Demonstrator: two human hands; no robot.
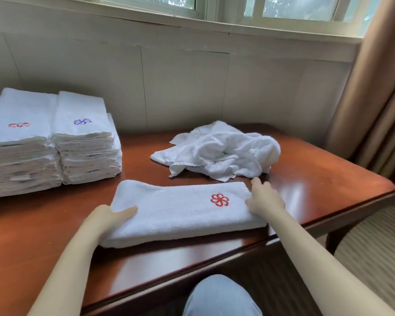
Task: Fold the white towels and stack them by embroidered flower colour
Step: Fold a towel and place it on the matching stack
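Observation:
A white towel point(176, 213), folded into a long strip, lies on the wooden table point(306, 176) in front of me, with a red flower point(219, 200) showing near its right end. My left hand point(110, 217) grips the left end, thumb on top. My right hand point(266, 198) holds the right end, thumb on the towel and fingers curled over the edge. At the far left stand two stacks of folded towels: the red-flower stack point(18, 144) and, beside it, the purple-flower stack point(84, 137). Behind the strip lies a crumpled heap of unfolded towels point(219, 149).
The table stands against a panelled wall under a window point(294, 10). A brown curtain point(374, 99) hangs at the right, beyond the table's corner. My knee in light trousers point(219, 297) shows below the front edge. Bare wood lies right of the strip.

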